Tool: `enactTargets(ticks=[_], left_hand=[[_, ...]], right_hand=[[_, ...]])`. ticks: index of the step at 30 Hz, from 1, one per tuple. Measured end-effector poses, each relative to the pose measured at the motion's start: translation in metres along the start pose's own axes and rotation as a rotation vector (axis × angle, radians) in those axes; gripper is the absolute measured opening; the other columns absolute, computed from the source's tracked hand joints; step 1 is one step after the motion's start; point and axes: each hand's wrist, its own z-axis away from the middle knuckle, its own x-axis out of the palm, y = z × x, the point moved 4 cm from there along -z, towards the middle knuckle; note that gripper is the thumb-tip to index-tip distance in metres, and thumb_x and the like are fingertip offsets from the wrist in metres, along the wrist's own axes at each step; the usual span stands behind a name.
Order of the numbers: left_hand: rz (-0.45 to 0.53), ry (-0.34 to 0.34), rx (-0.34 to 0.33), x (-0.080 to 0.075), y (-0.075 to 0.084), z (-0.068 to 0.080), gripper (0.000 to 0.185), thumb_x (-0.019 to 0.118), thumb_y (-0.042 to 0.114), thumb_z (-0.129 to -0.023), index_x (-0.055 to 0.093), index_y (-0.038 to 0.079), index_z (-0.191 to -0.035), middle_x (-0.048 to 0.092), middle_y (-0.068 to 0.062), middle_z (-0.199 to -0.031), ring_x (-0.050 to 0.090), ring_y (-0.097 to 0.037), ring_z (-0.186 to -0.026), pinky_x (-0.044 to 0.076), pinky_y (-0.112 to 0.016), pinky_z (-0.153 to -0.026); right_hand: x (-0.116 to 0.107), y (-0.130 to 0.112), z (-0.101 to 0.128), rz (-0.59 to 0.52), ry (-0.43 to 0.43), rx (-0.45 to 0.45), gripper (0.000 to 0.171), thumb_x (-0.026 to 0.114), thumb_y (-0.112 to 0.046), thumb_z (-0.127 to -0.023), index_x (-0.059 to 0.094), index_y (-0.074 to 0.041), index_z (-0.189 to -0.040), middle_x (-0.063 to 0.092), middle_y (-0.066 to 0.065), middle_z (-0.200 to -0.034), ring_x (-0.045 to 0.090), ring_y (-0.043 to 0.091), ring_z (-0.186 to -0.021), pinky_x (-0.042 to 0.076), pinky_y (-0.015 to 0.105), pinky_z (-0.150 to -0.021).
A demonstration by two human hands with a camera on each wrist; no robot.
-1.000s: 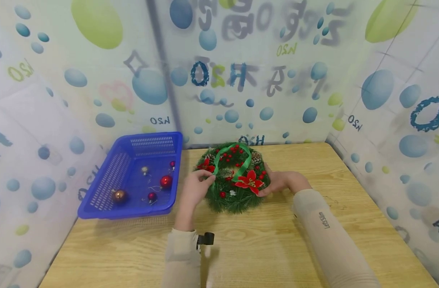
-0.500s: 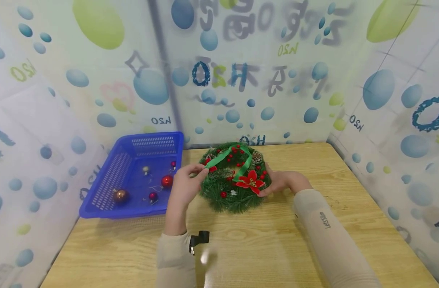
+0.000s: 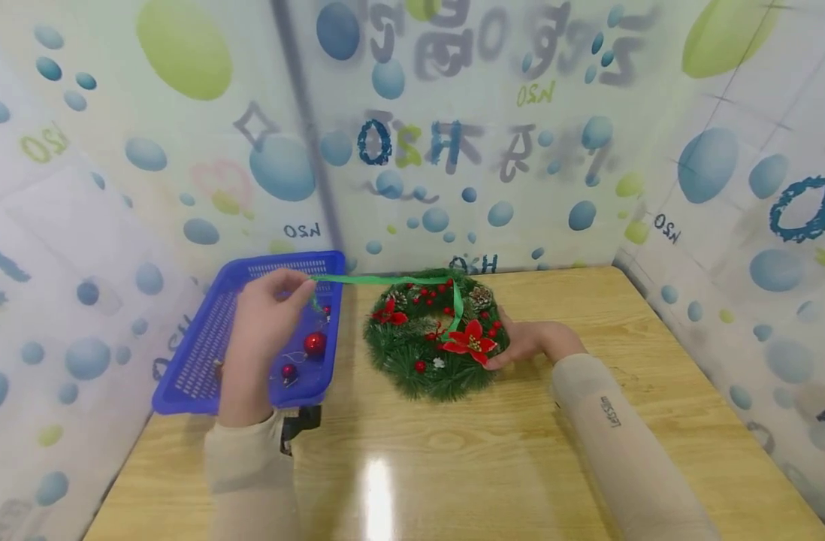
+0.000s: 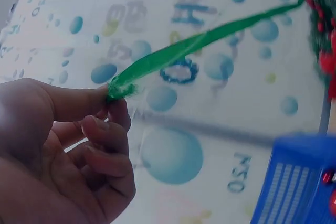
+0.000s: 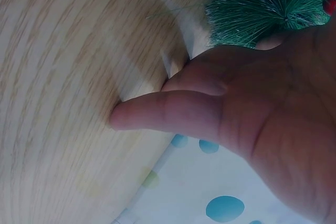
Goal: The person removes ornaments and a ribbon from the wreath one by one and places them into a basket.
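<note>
Head view: left hand [image 3: 267, 315] pinches the green ribbon [image 3: 379, 279] taut above the blue basket [image 3: 216, 338]; right hand [image 3: 530, 342] holds the Christmas wreath [image 3: 433, 338] on the tabletop [image 3: 487, 451].

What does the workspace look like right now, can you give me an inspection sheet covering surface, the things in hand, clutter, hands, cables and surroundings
Surface: wooden table, with a light glare near its front edge.
Things in hand: green wreath with red flowers, berries and pine cones lies flat; its green ribbon is stretched taut out to the left.
Clutter: blue basket left of the wreath, holding several small ornament balls.
Hands: left hand pinches the ribbon end, raised over the basket; right hand holds the wreath's right edge, with fingers lying on the table.
Cables: nothing seen.
Surroundings: plastic sheeting printed with bubbles on three sides.
</note>
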Motion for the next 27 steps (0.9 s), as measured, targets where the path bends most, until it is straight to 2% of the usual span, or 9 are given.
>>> enactTargets(ticks=[2, 5, 7, 9, 15, 18, 21, 23, 27], left_hand=[[-0.063, -0.004, 0.011, -0.017, -0.005, -0.004, 0.042, 0.051, 0.043, -0.100, 0.064, 0.010, -0.122, 0.063, -0.015, -0.127, 0.058, -0.035, -0.119, 0.047, -0.054, -0.096], [-0.140, -0.038, 0.038, -0.036, -0.018, -0.013, 0.046, 0.049, 0.042, -0.101, 0.061, 0.005, -0.126, 0.062, -0.020, -0.127, 0.057, -0.039, -0.117, 0.045, -0.058, -0.097], [-0.201, -0.068, 0.063, -0.044, -0.028, -0.021, 0.046, 0.050, 0.041, -0.101, 0.062, 0.004, -0.125, 0.063, -0.022, -0.124, 0.057, -0.040, -0.117, 0.041, -0.060, -0.099], [-0.255, -0.120, 0.065, -0.049, -0.041, -0.030, 0.044, 0.051, 0.040, -0.101, 0.062, 0.003, -0.122, 0.064, -0.022, -0.120, 0.059, -0.039, -0.112, 0.044, -0.059, -0.095], [-0.426, -0.262, 0.124, -0.049, -0.076, -0.059, 0.031, 0.059, 0.027, -0.097, 0.068, 0.000, -0.108, 0.069, -0.024, -0.107, 0.065, -0.039, -0.099, 0.049, -0.056, -0.088], [-0.501, -0.349, 0.127, -0.045, -0.096, -0.068, 0.029, 0.063, 0.023, -0.093, 0.069, -0.003, -0.104, 0.071, -0.023, -0.101, 0.067, -0.038, -0.092, 0.051, -0.055, -0.085], [-0.514, -0.420, 0.108, -0.044, -0.115, -0.072, 0.026, 0.066, 0.016, -0.089, 0.069, -0.008, -0.099, 0.071, -0.021, -0.091, 0.067, -0.033, -0.081, 0.054, -0.050, -0.076], [-0.513, -0.429, 0.093, -0.047, -0.124, -0.073, 0.024, 0.066, 0.013, -0.086, 0.068, -0.009, -0.096, 0.070, -0.019, -0.085, 0.065, -0.029, -0.076, 0.054, -0.046, -0.070], [-0.542, -0.363, 0.045, -0.062, -0.136, -0.076, 0.023, 0.068, 0.017, -0.084, 0.068, -0.005, -0.088, 0.068, -0.015, -0.079, 0.062, -0.026, -0.070, 0.052, -0.041, -0.063]], right_hand=[[0.000, -0.001, 0.000, 0.000, 0.002, -0.002, 0.141, 0.071, -0.074, -0.070, -0.032, -0.017, -0.150, -0.001, 0.021, -0.164, 0.014, 0.046, -0.148, 0.025, 0.060, -0.115], [0.000, -0.001, 0.001, 0.003, 0.000, -0.004, 0.141, 0.070, -0.073, -0.071, -0.032, -0.016, -0.150, -0.003, 0.021, -0.164, 0.013, 0.046, -0.149, 0.023, 0.060, -0.116], [-0.001, -0.002, 0.001, 0.013, -0.001, -0.002, 0.140, 0.070, -0.073, -0.072, -0.031, -0.015, -0.150, -0.004, 0.020, -0.164, 0.012, 0.046, -0.149, 0.023, 0.061, -0.116], [-0.001, -0.002, 0.001, 0.010, -0.005, -0.001, 0.140, 0.070, -0.073, -0.072, -0.031, -0.015, -0.150, -0.005, 0.020, -0.164, 0.011, 0.046, -0.149, 0.022, 0.061, -0.116], [-0.003, 0.002, 0.000, 0.022, -0.005, 0.003, 0.140, 0.069, -0.074, -0.071, -0.031, -0.016, -0.150, -0.006, 0.019, -0.164, 0.011, 0.046, -0.149, 0.023, 0.061, -0.116], [-0.003, 0.004, -0.001, 0.018, -0.005, 0.005, 0.140, 0.069, -0.074, -0.071, -0.031, -0.016, -0.150, -0.006, 0.019, -0.164, 0.011, 0.046, -0.149, 0.022, 0.062, -0.116], [-0.002, 0.004, -0.003, 0.020, -0.003, 0.003, 0.141, 0.069, -0.076, -0.070, -0.031, -0.016, -0.150, -0.003, 0.019, -0.164, 0.012, 0.046, -0.149, 0.023, 0.061, -0.115], [-0.001, 0.003, -0.004, 0.025, -0.003, 0.002, 0.142, 0.069, -0.076, -0.069, -0.031, -0.017, -0.150, -0.001, 0.019, -0.164, 0.013, 0.046, -0.149, 0.024, 0.061, -0.115], [-0.003, 0.001, -0.003, 0.037, -0.002, 0.008, 0.142, 0.069, -0.076, -0.069, -0.031, -0.017, -0.150, 0.001, 0.019, -0.164, 0.014, 0.045, -0.149, 0.025, 0.061, -0.115]])
